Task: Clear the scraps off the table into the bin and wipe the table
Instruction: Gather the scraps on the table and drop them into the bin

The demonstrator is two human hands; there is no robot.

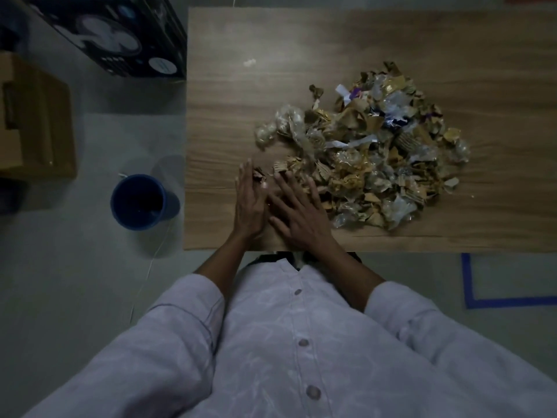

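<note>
A big heap of scraps (pixel 373 152), torn brown cardboard, clear plastic and foil, covers the middle right of the wooden table (pixel 229 95). My left hand (pixel 248 203) stands on edge at the heap's near left corner, a few cardboard bits against its palm. My right hand (pixel 297 212) lies flat, fingers spread, touching the heap's near edge. The two hands almost meet, cupping a small clump of scraps between them. A dark blue bin (pixel 138 202) stands on the floor left of the table, open side up.
One small white scrap (pixel 249 63) lies alone at the table's far left. A black printed box (pixel 114 34) and a brown cardboard box (pixel 33 116) sit on the floor at left. Blue tape (pixel 497 301) marks the floor at right.
</note>
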